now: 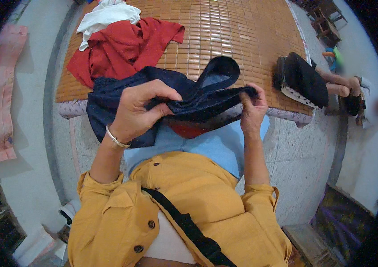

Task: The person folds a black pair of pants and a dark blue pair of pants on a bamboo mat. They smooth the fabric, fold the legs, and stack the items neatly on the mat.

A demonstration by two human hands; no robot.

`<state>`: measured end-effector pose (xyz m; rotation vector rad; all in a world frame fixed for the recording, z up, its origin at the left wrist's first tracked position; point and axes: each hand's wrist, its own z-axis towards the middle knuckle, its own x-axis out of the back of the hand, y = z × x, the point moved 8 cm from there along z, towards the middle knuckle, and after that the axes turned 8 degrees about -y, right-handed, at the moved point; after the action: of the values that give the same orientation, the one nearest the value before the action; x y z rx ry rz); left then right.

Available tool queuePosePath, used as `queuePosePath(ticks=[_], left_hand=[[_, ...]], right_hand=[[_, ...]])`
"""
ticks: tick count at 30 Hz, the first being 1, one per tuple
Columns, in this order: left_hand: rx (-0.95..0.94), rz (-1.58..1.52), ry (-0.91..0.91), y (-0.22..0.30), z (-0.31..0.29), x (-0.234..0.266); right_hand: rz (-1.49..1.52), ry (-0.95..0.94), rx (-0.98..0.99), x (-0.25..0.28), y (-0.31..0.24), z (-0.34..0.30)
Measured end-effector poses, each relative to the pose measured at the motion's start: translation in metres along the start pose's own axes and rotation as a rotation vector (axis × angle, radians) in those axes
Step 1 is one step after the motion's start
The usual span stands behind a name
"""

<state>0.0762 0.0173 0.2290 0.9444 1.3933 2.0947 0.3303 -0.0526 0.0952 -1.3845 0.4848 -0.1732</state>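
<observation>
Over my lap and the near edge of the bed, a dark navy garment [120, 95] is stretched between my two hands. My left hand [142, 107] pinches a gathered part of it between thumb and fingers. At the other end, my right hand [253, 107] grips the edge of a band, thumb on top. Between the hands a loop of the cloth stands up, its paler inside showing. The rest hangs down on the left, and its folds hide what kind of garment it is. A bit of red [186, 130] shows beneath it.
A bamboo-slat mat [251, 40] covers the bed. Crumpled red cloth [131, 49] and white cloth [109, 20] lie at its left. Folded black cloth [304, 78] sits at the right edge. Another person [346, 86] is beyond it, near wooden stools [326, 24].
</observation>
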Motion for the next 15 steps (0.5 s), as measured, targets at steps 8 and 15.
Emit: queuePosePath(ticks=[8,15], left_hand=[[0.065,0.213,0.093,-0.008,0.016,-0.029],[0.240,-0.077,0.127,-0.029,0.011,-0.048]], right_hand=[[-0.454,-0.135,0.501,-0.053,-0.088,-0.029],[-0.711,-0.532,0.560,-0.122,-0.105,-0.036]])
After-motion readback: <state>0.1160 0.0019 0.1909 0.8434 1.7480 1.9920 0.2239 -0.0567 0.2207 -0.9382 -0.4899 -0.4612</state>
